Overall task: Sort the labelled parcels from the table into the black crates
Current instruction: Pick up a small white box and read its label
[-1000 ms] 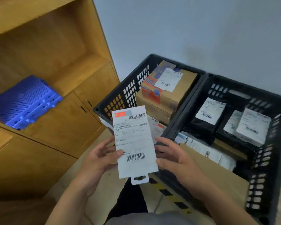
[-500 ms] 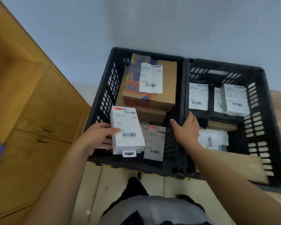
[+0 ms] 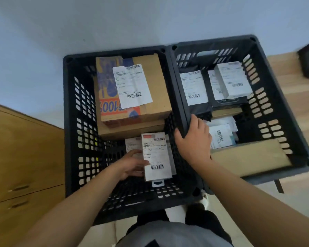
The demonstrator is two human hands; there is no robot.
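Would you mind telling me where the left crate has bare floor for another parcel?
In the left crate, bare floor shows along the left wall, beside the stacked boxes and the left hand, and in a strip at the near wall below the white parcel. The far half and near right corner are crowded.

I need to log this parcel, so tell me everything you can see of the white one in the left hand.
The white parcel is a flat, slim box, nearly covered by a shipping label with two barcodes and a red patch. A white hang tab sticks out at its near end. It lies face up, low inside the left crate, the left hand holding its left edge.
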